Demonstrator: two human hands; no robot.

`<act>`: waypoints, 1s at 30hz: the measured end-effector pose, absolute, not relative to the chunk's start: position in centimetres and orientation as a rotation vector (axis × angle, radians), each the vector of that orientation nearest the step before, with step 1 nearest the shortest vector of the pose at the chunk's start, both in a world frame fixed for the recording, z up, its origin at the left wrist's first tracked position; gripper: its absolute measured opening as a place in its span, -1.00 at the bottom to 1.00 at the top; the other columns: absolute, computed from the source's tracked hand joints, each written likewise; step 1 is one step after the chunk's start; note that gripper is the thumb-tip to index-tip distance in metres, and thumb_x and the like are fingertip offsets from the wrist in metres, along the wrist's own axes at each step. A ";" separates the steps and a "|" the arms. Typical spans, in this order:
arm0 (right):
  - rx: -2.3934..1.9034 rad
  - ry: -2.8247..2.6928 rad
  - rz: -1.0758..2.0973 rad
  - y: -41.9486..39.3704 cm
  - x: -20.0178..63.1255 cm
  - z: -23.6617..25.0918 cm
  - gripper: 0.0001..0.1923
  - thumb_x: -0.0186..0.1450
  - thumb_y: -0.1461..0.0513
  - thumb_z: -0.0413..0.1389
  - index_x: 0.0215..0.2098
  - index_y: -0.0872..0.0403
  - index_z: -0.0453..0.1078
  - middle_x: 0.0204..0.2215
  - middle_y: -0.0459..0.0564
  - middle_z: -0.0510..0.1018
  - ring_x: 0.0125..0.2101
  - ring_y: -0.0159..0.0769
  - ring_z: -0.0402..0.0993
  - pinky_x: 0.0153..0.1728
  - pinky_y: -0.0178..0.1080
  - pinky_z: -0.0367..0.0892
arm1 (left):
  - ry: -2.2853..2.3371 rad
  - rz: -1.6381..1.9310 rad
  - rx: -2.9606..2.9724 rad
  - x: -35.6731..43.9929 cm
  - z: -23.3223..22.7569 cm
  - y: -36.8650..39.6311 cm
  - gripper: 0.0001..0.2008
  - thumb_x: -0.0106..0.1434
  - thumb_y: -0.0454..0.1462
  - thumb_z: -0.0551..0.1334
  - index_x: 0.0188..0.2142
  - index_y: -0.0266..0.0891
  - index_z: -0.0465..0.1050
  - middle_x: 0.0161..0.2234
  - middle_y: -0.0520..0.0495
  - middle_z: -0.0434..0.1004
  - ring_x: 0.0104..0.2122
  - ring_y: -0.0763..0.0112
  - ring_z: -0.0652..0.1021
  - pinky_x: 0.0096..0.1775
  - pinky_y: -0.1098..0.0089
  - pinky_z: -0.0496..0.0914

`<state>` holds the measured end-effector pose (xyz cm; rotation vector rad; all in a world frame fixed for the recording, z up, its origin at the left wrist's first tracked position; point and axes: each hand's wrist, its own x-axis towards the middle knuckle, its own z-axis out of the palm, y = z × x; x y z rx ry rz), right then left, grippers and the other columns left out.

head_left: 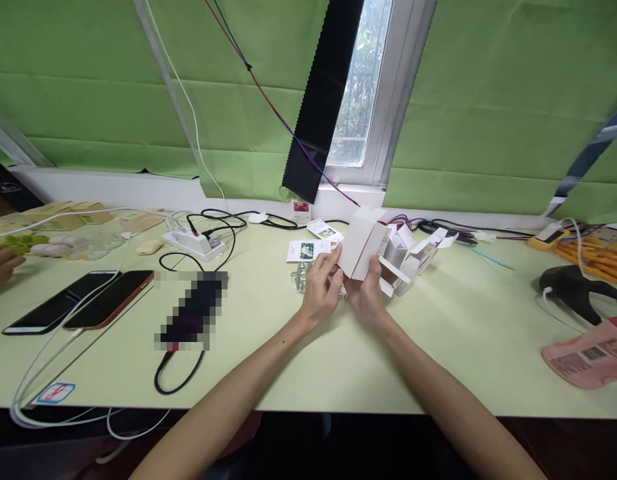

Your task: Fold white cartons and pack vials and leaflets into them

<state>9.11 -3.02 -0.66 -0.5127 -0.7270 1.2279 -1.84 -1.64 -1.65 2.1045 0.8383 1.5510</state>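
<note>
Both of my hands hold a small white cardboard box [359, 245] above the table's middle, tilted, with a flap standing up at its top. My left hand [321, 291] has its fingers closed against the box's left lower edge. Gripping it from below and the right is my right hand [367, 293], the thumb on its side face. Just beyond lie flat white printed boxes [308, 251] with a flower picture. Clear glass-like pieces [302, 277] sit beside my left hand, partly hidden. Several open white boxes [411, 261] with raised flaps lie right of my right hand.
Phones [111, 300] with charging cables lie at left, near a white power strip [195, 243]. Another person's hand [3, 263] is at the far left edge. At right are a black device [573, 290], a pink packet [588, 353] and orange sticks [588, 260].
</note>
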 end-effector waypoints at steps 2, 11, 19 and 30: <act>-0.524 -0.732 1.223 -3.1 9.1 -0.6 -0.38 0.26 -0.21 0.09 0.09 -0.01 0.42 -0.04 -0.02 0.61 -0.09 -0.16 0.55 -0.09 -0.13 0.49 | 0.842 1.558 2.103 -1.8 -1.6 -1.7 -0.50 0.45 -0.14 0.02 0.33 -0.16 0.22 -0.07 -0.16 0.40 -0.24 0.38 0.44 -0.37 0.43 0.37; -0.541 -0.740 1.236 -3.1 9.1 -0.4 -0.37 0.22 -0.24 0.09 0.02 0.00 0.44 -0.10 0.00 0.61 -0.10 -0.12 0.54 -0.14 -0.11 0.50 | 0.872 1.567 2.124 -1.8 -1.5 -1.7 -0.49 0.46 -0.09 0.01 0.33 -0.15 0.22 -0.08 -0.15 0.40 -0.23 0.37 0.44 -0.29 0.38 0.37; -0.529 -0.741 1.241 -3.4 9.1 -0.1 -0.41 0.24 -0.23 0.08 0.00 -0.01 0.44 -0.10 -0.03 0.61 -0.08 -0.14 0.53 -0.13 -0.14 0.48 | 0.877 1.566 2.113 -1.7 -1.5 -1.8 -0.48 0.47 -0.06 -0.01 0.32 -0.16 0.24 -0.07 -0.16 0.41 -0.23 0.36 0.44 -0.28 0.37 0.38; -0.515 -0.746 1.258 -3.6 9.0 0.2 -0.42 0.25 -0.23 0.08 -0.04 0.00 0.44 -0.13 -0.03 0.62 -0.05 -0.13 0.52 -0.10 -0.15 0.47 | 0.849 1.592 2.093 -1.6 -1.7 -1.7 -0.49 0.47 -0.07 0.00 0.31 -0.18 0.26 -0.13 -0.14 0.39 -0.31 0.41 0.42 -0.33 0.39 0.36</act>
